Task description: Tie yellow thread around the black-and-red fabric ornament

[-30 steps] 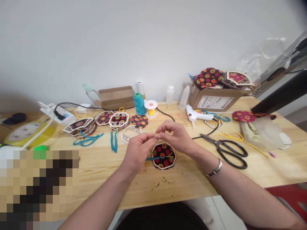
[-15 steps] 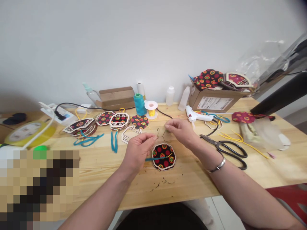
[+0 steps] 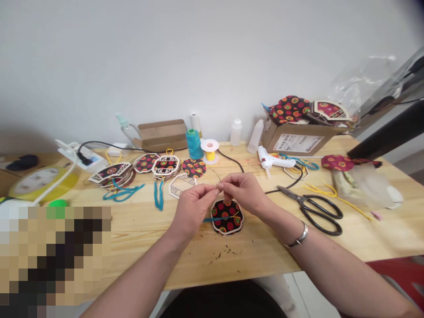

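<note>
My left hand (image 3: 192, 205) pinches a thin cord (image 3: 218, 176) between thumb and fingertips. Right against it, my right hand (image 3: 243, 190) is closed on the same cord, and the fingertips of both meet. Most of the cord is hidden in the fingers. Just below them lies a black floral fabric piece (image 3: 228, 225) with a pale scalloped frame, flat on the table. A teal tassel strand (image 3: 213, 219) and a short yellow cord end rest across it. The yellow cord spool (image 3: 210, 154) stands behind my hands.
On the right lie black-handled scissors (image 3: 311, 207) and a white glue gun (image 3: 274, 161). A cardboard box (image 3: 294, 139) of fabric pieces stands behind them. Finished tasselled ornaments (image 3: 165, 167), a teal thread cone (image 3: 194, 144) and a pale lattice frame (image 3: 175, 187) are at left and centre.
My right hand has moved left and slightly down, bringing its fingertips to my left hand's. The cord that spanned the gap between them is now mostly covered by the fingers.
</note>
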A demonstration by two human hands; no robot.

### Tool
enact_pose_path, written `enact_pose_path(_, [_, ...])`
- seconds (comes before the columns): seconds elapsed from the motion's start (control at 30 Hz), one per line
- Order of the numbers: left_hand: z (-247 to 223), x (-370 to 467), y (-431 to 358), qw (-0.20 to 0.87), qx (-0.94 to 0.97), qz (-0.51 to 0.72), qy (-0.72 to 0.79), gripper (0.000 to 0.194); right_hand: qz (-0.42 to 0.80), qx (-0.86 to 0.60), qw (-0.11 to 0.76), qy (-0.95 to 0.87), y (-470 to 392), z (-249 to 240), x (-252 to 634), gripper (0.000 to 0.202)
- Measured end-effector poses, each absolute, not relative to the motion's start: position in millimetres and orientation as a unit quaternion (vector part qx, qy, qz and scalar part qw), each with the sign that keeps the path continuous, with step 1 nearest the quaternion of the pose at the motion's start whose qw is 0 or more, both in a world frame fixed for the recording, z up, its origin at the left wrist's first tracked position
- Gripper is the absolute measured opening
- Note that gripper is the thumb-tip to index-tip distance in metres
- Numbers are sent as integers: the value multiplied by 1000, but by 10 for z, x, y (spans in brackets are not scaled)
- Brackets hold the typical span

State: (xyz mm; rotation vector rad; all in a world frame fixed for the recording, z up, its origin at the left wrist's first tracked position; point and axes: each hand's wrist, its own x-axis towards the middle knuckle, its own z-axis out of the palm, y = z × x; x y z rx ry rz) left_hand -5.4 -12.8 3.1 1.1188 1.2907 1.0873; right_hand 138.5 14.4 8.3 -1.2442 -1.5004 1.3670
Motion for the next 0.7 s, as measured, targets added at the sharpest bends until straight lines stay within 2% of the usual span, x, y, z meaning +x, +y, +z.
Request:
enact_pose_path(0.2, [32,-47,-139,564,460,439,527,19,456,-487,397,-630,154,117,1396,19])
enact_pose_path(0.53, [65,-23,-133,615,407,457,498,17,543,-469,363,-594,186,146,1439,25])
enact_pose_path(0.7, [60,-33,-137,619,395,460,499,16,590,-445,318,-594,213,171,1516,26])
